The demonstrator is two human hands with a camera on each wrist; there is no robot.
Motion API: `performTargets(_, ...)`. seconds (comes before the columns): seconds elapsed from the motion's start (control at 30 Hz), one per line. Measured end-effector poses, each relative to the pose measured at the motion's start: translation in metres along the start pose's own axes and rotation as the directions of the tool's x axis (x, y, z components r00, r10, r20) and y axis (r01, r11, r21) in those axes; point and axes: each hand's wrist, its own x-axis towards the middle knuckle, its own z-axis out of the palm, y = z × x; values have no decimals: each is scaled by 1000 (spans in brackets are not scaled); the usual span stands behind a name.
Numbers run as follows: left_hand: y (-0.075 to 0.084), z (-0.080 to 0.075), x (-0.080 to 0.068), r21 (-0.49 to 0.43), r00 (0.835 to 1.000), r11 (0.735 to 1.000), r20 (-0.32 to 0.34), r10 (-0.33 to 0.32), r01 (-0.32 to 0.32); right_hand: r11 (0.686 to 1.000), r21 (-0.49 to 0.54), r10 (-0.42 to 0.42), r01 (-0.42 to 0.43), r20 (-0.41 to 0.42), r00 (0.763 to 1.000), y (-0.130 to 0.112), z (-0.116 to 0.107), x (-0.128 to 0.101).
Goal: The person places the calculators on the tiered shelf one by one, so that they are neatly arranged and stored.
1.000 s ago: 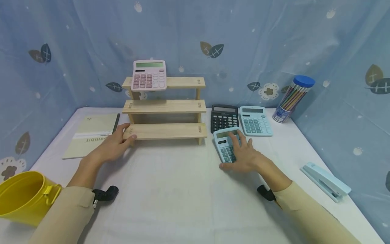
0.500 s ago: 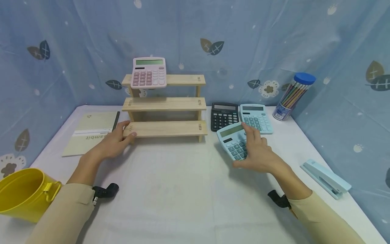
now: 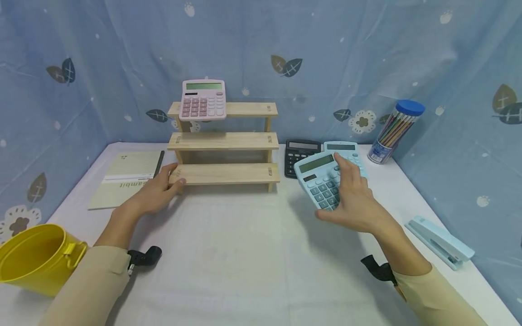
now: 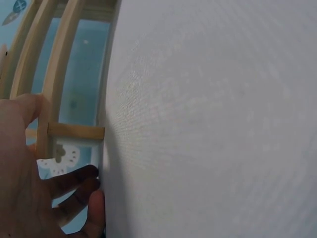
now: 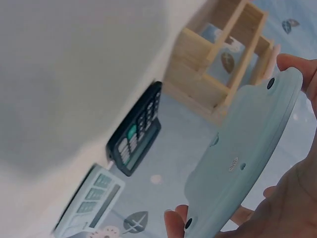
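My right hand (image 3: pixel 360 203) holds a light blue calculator (image 3: pixel 320 179) by its edges, lifted off the table with its keys facing me. In the right wrist view the plain back of this calculator (image 5: pixel 237 148) shows, with the thumb and fingertips at its opposite edges. My left hand (image 3: pixel 152 192) grips the left end of the lowest step of a three-tier wooden shelf (image 3: pixel 224 174); in the left wrist view the thumb lies against the step (image 4: pixel 54 74) and the other fingers (image 4: pixel 74 193) curl below it. A pink calculator (image 3: pixel 203 99) leans on the top tier at the left.
A black calculator (image 3: pixel 302 147) and a second light blue calculator (image 3: pixel 355 154) lie right of the shelf. Further right are a blue-lidded jar of pencils (image 3: pixel 393 133) and a pale blue stapler (image 3: pixel 440 242). Left stand a notebook (image 3: pixel 122 181) and a yellow bucket (image 3: pixel 36 262).
My right hand has taken hold of the light blue calculator, raised it from the table and moved it slightly right, tilting it. The left hand has stayed on the shelf.
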Motion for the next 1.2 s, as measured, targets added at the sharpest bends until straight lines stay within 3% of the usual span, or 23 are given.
performTargets(0.37, -4, 3, 2, -10, 1000, 1000, -4, -2, 2, 995, 66, -70, 74, -53, 996, -13, -1, 33)
performTargets(1.2, -2, 1, -1, -30, 1000, 1000, -22, -1, 0, 991, 99, -76, 89, -124, 989, -75, -20, 138)
